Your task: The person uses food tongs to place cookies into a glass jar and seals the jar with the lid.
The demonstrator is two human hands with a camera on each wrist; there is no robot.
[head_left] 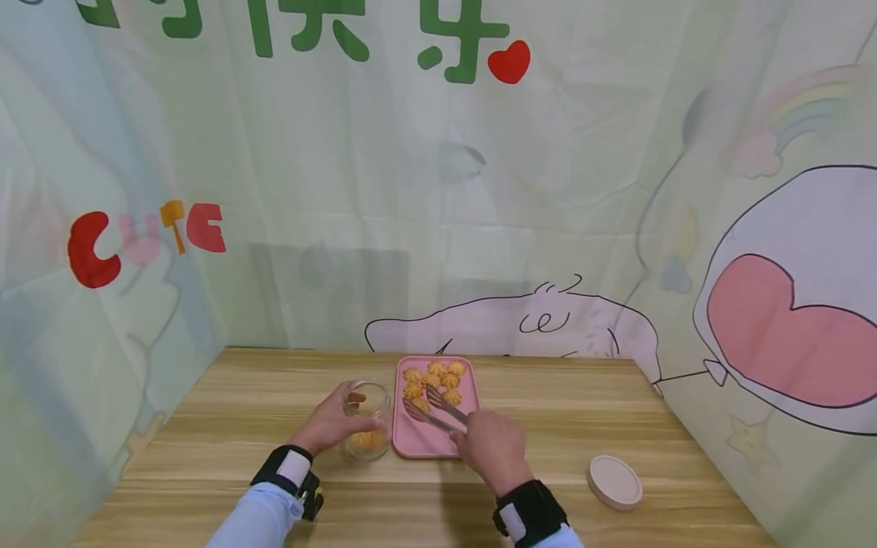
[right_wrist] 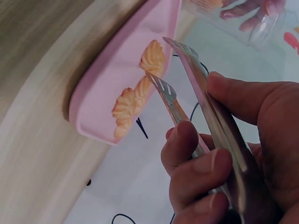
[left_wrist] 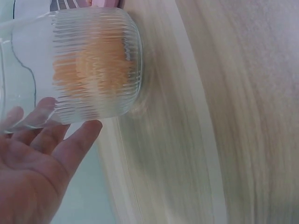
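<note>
A clear glass jar (head_left: 371, 407) stands upright on the table, left of the pink tray (head_left: 423, 444). My left hand (head_left: 331, 423) holds it from the left, thumb in front and fingers round the far side. Ribbed glass shows golden cookies (left_wrist: 100, 58) in the jar's lower part. In my right hand (head_left: 495, 449) are metal tongs (right_wrist: 219, 122), gripped between thumb and fingers. Their tips are spread apart over the tray, near the closest cookies; nothing is seen between them in the right wrist view. Several swirled cookies (head_left: 450, 380) lie in the tray's far half.
A round whitish lid (head_left: 615, 482) lies on the wooden table (head_left: 548, 411) to the right. Behind the table hangs a printed cloth backdrop (head_left: 445, 198), with side panels left and right. Black straps (head_left: 530, 514) are round both wrists.
</note>
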